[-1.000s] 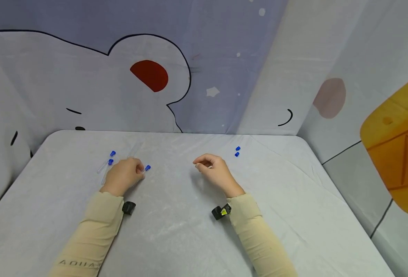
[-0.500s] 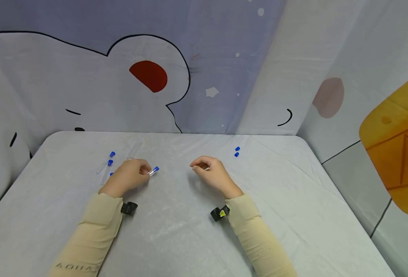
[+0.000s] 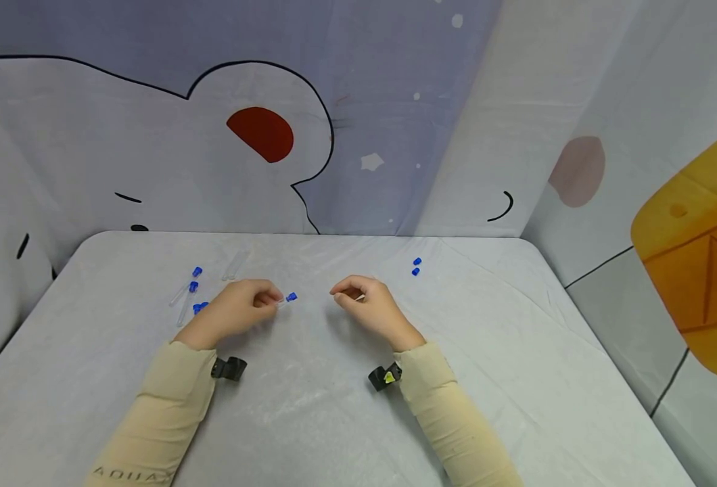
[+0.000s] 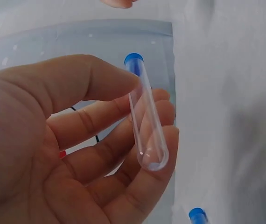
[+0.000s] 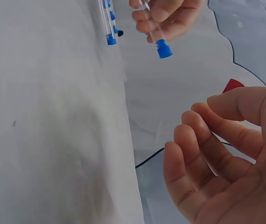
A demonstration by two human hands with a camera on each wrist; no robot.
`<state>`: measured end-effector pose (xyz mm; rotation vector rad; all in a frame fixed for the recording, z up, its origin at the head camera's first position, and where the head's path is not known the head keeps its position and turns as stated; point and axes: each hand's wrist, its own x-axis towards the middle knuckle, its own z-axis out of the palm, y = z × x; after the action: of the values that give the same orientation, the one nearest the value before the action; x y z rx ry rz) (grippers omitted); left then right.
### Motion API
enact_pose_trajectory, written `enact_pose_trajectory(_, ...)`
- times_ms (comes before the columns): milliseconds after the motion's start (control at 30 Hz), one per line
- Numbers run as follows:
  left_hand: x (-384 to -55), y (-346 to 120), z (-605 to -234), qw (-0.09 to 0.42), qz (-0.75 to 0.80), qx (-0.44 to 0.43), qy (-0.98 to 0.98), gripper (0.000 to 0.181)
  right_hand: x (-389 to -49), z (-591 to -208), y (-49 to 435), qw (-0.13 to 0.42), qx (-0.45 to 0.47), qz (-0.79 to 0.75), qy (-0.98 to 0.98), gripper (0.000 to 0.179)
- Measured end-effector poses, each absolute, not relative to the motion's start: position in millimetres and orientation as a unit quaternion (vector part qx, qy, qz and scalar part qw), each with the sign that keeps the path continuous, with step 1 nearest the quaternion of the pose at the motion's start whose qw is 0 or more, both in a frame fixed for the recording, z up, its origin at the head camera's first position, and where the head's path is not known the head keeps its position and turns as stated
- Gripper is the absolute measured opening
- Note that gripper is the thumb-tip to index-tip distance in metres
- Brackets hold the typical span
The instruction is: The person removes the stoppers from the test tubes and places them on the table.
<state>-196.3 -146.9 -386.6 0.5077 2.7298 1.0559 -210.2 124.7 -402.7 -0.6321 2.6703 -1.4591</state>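
Tube point(image 4: 147, 116) with a blue stopper point(image 3: 291, 297) is pinched by the left hand point(image 3: 233, 312), left of the head frame's centre. The left wrist view reveals its clear rounded bottom, which the fingers mostly hide from the head camera. The right hand point(image 3: 373, 306), low centre, curves loosely around nothing. Only the head view shows two loose blue caps point(image 3: 417, 261), right of centre.

Fills the lower frame as a white table point(image 3: 310, 419). Bears clear tubes point(image 3: 235, 265), some blue-capped, left of centre; two blue caps point(image 3: 417, 261) right.
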Motion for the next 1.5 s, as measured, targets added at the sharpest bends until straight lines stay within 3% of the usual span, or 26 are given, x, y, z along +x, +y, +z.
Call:
enact_pose_trajectory(367,-194.2,-139.6,-382.0,0.079,0.369,0.188,0.907,0.023,-209.0,-403.2,120.9,0.029,-0.248,-0.458,0.853,0.019)
enact_pose_trajectory(667,-193.3,-136.7,-381.9,0.116,0.414,0.196,0.882,0.024,-209.3,-406.2,120.5,0.04,-0.269,-0.451,0.85,0.026)
enact_pose_trajectory(1500,-191.5,-130.2,-385.3,0.133,0.423,0.242,0.863,0.025,-208.3,-406.2,119.0,0.068,-0.301,-0.437,0.845,0.022)
